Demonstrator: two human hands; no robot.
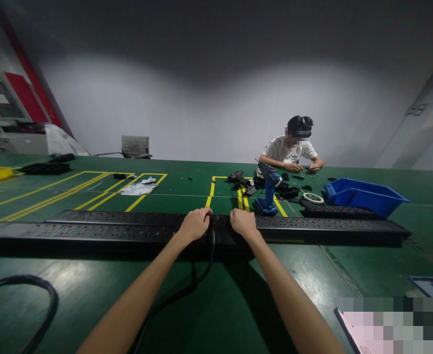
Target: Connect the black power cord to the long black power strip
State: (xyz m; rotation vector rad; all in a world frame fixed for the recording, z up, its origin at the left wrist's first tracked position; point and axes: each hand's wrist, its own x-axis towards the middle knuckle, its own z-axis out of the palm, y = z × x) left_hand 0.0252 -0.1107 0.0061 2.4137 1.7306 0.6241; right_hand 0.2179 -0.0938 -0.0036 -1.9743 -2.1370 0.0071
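Observation:
Two long black power strips lie side by side across the table, rows of outlets and small red marks along their tops. The nearer power strip (91, 233) runs in from the left edge to the middle; the farther power strip (330, 225) reaches well to the right. My left hand (196, 223) is closed on the nearer strip close to its right end, fingers curled over the far edge. Just right of it, my right hand (243, 222) grips that same end, fingertips partly hidden. Between them a black cable (212, 246) comes off the strip and drops toward me.
A blue cordless drill (270, 191) stands behind the strips, with another drill (238, 178) lying near black parts. On the right are a blue bin (364, 194) and a tape roll (313, 198). White gloves (139, 188) lie left. A co-worker (290, 150) sits across.

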